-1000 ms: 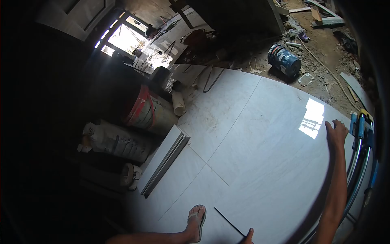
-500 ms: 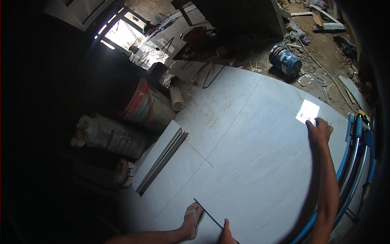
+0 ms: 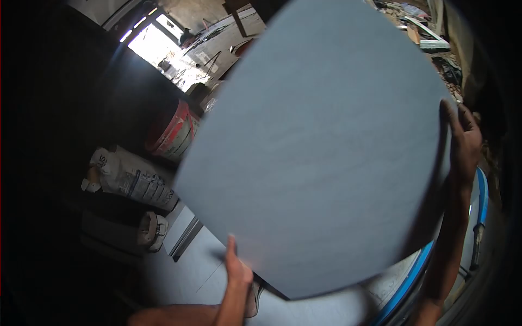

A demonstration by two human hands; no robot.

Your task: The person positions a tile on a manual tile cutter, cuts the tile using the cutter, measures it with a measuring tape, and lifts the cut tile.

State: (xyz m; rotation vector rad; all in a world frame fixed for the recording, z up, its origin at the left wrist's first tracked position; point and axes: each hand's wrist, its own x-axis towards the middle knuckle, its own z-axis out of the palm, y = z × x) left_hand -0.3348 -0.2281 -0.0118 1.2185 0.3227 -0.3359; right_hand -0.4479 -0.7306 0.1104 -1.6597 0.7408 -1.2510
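Observation:
A large pale grey tile point(image 3: 321, 146) fills the middle of the view, raised off the floor and tilted. My left hand point(image 3: 237, 269) grips its lower left edge, with the thumb on the near face. My right hand point(image 3: 462, 138) holds the right edge, and its other fingers show partly at the rim. The tile hides much of the floor behind it. Part of my foot shows under its lower edge, beside my left hand.
At the left stand a red-rimmed bucket point(image 3: 176, 130) and a white printed sack point(image 3: 133, 179). Stacked tile pieces point(image 3: 185, 238) lie on the tiled floor point(image 3: 209, 280). A blue-railed tool point(image 3: 408, 285) curves along the right. Rubble point(image 3: 405, 13) lies at the upper right.
The tile has come up off the floor between my hands and now blocks the blue bucket from sight. My left hand has moved left and up, my right hand up and to the right.

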